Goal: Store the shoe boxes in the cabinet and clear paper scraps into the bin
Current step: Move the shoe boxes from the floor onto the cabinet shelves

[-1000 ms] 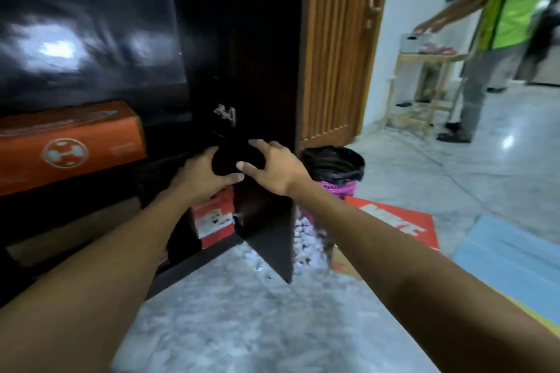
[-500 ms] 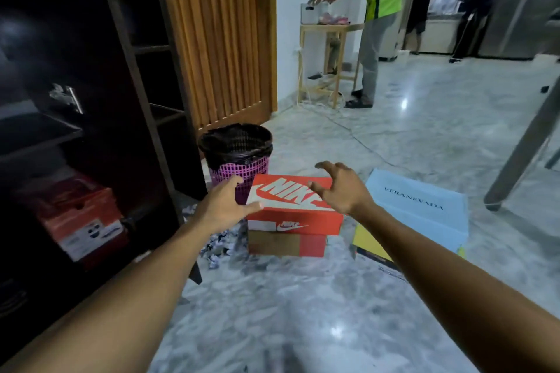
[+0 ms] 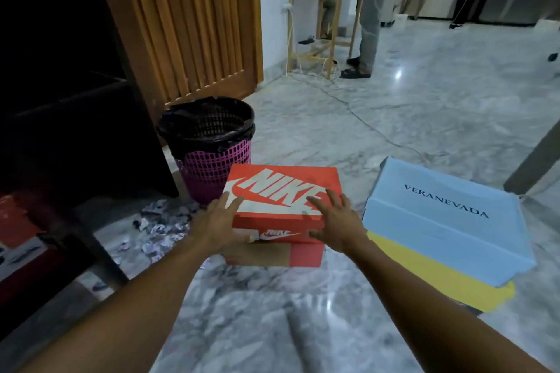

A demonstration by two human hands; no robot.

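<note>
A red Nike shoe box (image 3: 281, 200) stands on the marble floor just ahead of me. My left hand (image 3: 218, 224) lies on its near left corner, fingers straight on the lid and thumb against the front face. My right hand (image 3: 336, 221) lies spread on the near right corner, its thumb also on the front. A light blue box (image 3: 439, 221) rests on a yellow box (image 3: 439, 278) to the right. Crumpled paper scraps (image 3: 160, 224) litter the floor beside a pink mesh bin (image 3: 209, 145) with a black liner. The dark cabinet (image 3: 60, 100) is at the left with a red box (image 3: 15, 221) low inside.
A person (image 3: 372, 9) stands at a wooden stand (image 3: 321, 9) by the far wall. A cable (image 3: 363, 121) runs across the floor. A grey table leg (image 3: 539, 157) slants at the right. A slatted wooden door (image 3: 194, 24) is behind the bin.
My view swung from the cabinet to the floor. Both hands left the cabinet, reached toward the red Nike box and now rest on its lid corners.
</note>
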